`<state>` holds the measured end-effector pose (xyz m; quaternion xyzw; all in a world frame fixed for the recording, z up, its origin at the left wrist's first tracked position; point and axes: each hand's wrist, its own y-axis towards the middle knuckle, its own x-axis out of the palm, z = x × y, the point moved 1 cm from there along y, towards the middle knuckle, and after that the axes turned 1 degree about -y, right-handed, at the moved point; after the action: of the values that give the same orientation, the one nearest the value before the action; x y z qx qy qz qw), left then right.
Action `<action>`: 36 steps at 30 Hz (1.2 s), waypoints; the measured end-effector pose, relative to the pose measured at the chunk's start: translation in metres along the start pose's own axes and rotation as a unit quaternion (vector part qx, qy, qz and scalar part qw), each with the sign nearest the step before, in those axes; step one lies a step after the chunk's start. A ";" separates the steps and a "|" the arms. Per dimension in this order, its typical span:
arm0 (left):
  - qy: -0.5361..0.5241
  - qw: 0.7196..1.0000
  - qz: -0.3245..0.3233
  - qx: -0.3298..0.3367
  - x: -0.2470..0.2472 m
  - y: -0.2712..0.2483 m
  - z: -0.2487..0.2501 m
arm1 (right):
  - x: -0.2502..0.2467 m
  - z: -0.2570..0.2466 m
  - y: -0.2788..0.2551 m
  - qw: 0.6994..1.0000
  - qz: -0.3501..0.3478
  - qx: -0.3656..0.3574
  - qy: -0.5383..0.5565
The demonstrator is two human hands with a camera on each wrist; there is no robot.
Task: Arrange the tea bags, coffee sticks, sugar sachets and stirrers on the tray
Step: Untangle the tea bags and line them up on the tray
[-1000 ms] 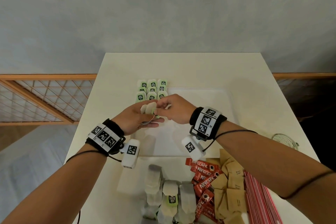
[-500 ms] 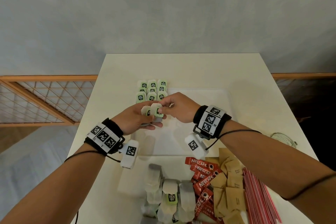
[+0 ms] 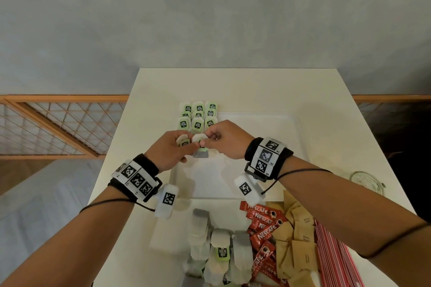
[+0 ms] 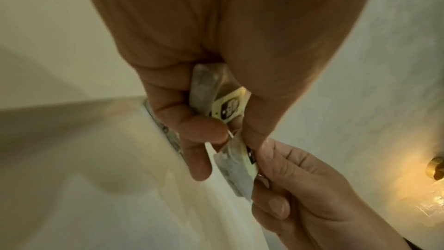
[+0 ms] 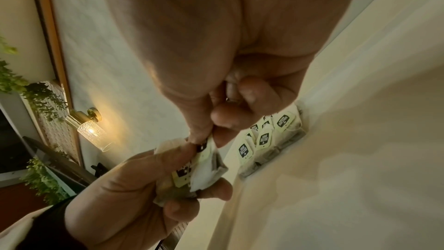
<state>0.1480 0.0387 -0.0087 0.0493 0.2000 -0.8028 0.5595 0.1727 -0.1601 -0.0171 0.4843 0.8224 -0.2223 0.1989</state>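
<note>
Above the white tray's (image 3: 251, 184) left side, my left hand (image 3: 173, 150) (image 4: 204, 113) grips a small stack of tea bags (image 3: 183, 142) (image 4: 206, 90). My right hand (image 3: 218, 138) (image 5: 211, 132) pinches the top of one tea bag (image 3: 200, 144) (image 4: 236, 166) (image 5: 204, 166) that still touches the left hand's fingers. Several green-tagged tea bags (image 3: 198, 115) (image 5: 266, 138) lie in rows at the tray's far left corner. Near me lie loose tea bags (image 3: 219, 251), red coffee sticks (image 3: 263, 233), brown sugar sachets (image 3: 296, 237) and red-striped stirrers (image 3: 331, 258).
The cream table (image 3: 326, 105) ends at a grey wall. An orange lattice railing (image 3: 58, 123) runs on the left. A glass object (image 3: 367, 182) stands at the table's right edge. A lit wall lamp (image 5: 92, 130) shows in the right wrist view.
My right hand has drawn one tea bag slightly out of the left hand's stack, exposing its green tag. Both hands stay close together over the tray.
</note>
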 end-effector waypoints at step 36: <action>-0.170 0.980 -0.006 -0.103 -0.033 -0.013 -0.032 | 0.039 -0.003 0.050 0.986 0.018 0.140 -0.090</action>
<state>0.1433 0.0835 -0.0248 -0.1477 0.1840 -0.7780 0.5823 0.1985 -0.1090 -0.0440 0.5000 0.7529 -0.3750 0.2064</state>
